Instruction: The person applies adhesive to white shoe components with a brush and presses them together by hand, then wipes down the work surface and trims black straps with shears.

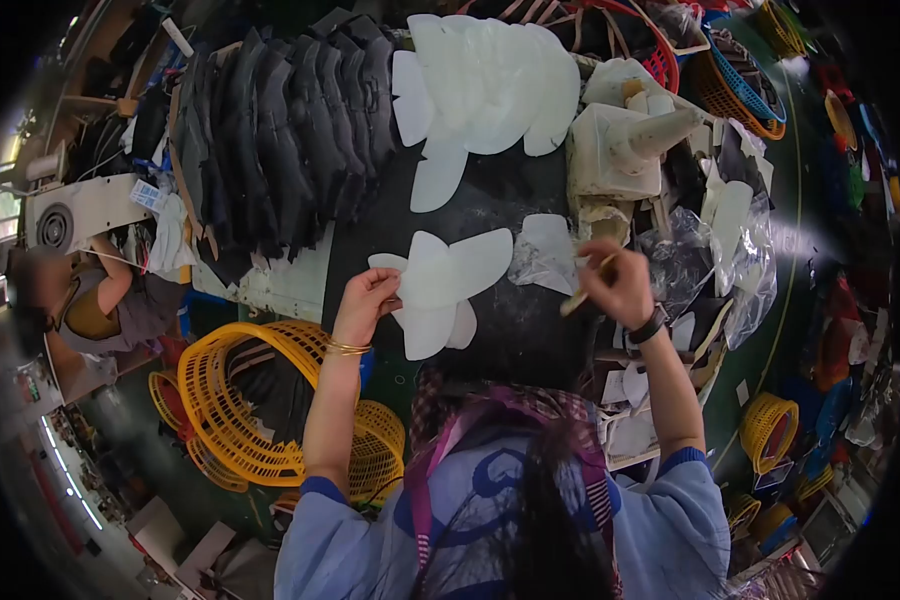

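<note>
My left hand [370, 300] pinches the left edge of some overlapping white curved pieces [435, 280] on the black work surface [530, 345]. To their right, my right hand [618, 285] holds a small brush [574, 302] with its tip pointing down and left. A crumpled clear plastic piece over a white sheet [543, 252] lies between the white pieces and my right hand. Farther back, many overlapping white pieces [495, 85] are spread out. Beside them, on the left, stand rows of dark curved pieces [280, 140].
A whitish container with a cone-shaped top [620, 150] stands at the right of the surface, near clear plastic bags [675, 265]. Yellow baskets [195, 400] are at the lower left. Another person [100, 300] sits at the far left.
</note>
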`<action>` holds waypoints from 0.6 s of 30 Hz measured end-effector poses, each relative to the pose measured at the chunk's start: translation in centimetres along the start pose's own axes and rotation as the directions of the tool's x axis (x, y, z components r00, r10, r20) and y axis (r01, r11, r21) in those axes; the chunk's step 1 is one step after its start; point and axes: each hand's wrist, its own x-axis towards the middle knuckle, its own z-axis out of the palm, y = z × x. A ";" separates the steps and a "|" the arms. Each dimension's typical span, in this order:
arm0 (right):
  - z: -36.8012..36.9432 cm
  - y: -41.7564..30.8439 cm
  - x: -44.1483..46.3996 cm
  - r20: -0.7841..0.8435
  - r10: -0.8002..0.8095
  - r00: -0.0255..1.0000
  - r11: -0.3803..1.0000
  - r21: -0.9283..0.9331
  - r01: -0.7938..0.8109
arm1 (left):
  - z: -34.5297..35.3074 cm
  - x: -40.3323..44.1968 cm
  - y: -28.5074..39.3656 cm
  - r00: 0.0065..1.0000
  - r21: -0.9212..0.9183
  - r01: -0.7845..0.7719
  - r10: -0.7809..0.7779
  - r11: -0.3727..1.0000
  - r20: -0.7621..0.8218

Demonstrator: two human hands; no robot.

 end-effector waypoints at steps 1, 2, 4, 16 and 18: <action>1.4 -1.7 0.0 0.290 -0.006 0.957 0.997 0.081 -0.018 | 0.6 -0.2 -0.1 1.000 0.028 -0.005 0.006 1.000 -0.026; 3.7 -2.1 0.2 0.494 -0.111 0.862 0.993 0.015 0.119 | 1.9 -0.7 0.0 0.995 0.016 -0.046 0.047 0.999 -0.086; 8.6 -2.4 0.3 0.665 -0.195 0.721 0.930 -0.109 0.352 | 2.6 -0.1 -2.4 0.940 0.364 -0.246 0.312 0.898 -0.135; 12.0 -1.6 0.7 0.598 -0.012 0.801 0.904 -0.336 0.264 | 5.5 0.8 9.4 0.776 0.197 -0.558 0.591 0.806 -0.222; 8.3 -1.2 1.0 0.335 0.014 0.942 0.964 -0.254 0.076 | 7.5 2.9 12.9 0.589 0.314 -0.702 0.769 0.639 -0.248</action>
